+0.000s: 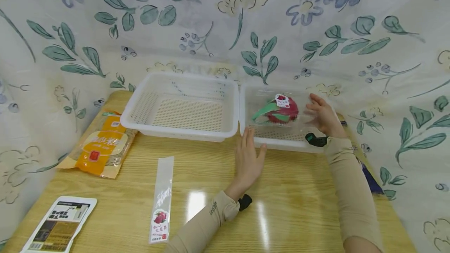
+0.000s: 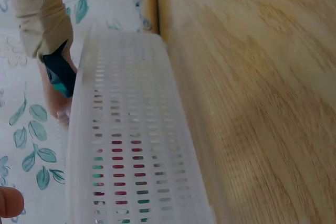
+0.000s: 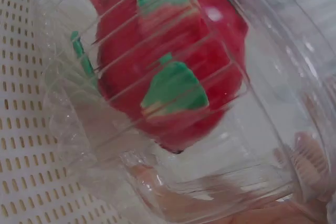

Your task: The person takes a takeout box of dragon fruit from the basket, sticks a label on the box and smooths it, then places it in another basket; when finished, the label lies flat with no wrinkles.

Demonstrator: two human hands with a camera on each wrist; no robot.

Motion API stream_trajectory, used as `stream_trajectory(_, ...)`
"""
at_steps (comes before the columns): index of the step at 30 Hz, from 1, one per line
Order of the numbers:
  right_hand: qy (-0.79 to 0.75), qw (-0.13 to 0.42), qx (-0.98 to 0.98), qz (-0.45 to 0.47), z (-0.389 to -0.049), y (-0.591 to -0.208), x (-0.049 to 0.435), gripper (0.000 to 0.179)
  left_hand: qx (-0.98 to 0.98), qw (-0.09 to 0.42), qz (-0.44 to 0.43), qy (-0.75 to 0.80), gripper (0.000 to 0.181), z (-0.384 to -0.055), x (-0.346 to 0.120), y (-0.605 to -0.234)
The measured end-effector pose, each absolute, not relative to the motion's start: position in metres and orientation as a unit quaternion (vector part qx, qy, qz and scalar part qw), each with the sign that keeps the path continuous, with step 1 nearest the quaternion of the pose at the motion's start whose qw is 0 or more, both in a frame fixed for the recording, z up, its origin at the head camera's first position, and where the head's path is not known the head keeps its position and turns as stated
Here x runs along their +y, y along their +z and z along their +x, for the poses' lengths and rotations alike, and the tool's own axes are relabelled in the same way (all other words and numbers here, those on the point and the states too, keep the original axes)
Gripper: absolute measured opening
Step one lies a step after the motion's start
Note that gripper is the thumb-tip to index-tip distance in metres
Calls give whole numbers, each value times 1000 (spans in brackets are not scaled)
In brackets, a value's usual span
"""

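Note:
A clear plastic box (image 1: 304,97) with a red and green dragon fruit (image 1: 286,113) inside sits in or just over the right white basket (image 1: 281,143). A white label with a fruit picture (image 1: 282,100) is on its top. My right hand (image 1: 324,115) grips the box's right end, its fingers showing through the plastic in the right wrist view. My left hand (image 1: 247,159) has its fingers extended at the front left corner of that basket. In the left wrist view, red and green show through the slots of the basket's side wall (image 2: 152,114).
A second white basket (image 1: 183,132) stands directly to the left. On the wooden table (image 1: 204,167) lie an orange food bag (image 1: 102,143), a white-edged pouch (image 1: 58,225) and a clear strip with a dragon fruit label (image 1: 161,202). Flowered cloth (image 1: 197,11) hangs behind.

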State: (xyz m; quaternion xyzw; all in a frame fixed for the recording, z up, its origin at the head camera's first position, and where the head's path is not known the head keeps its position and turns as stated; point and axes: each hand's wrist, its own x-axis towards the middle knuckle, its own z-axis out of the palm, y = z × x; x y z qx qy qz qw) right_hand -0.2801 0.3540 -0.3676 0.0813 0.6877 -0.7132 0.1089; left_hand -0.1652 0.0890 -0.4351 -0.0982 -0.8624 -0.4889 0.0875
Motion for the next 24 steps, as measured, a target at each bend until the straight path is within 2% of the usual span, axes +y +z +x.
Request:
stream_trajectory(5, -692, 104, 708, 92, -290, -387, 355, 66, -845, 83, -107, -517, 61, -174, 90, -441)
stream_trajectory(11, -685, 117, 713, 88, -294, -388, 356, 66, -828, 63, -100, -548, 64, -180, 92, -439)
stream_trajectory(19, -633, 197, 747, 53, -299, -386, 366, 71, -824, 64, -105, -552, 66, -182, 91, -436)
stream_trajectory(24, -572, 231, 783, 75, -299, -384, 370, 74, -827, 54, -102, -550, 67, -182, 92, -438)
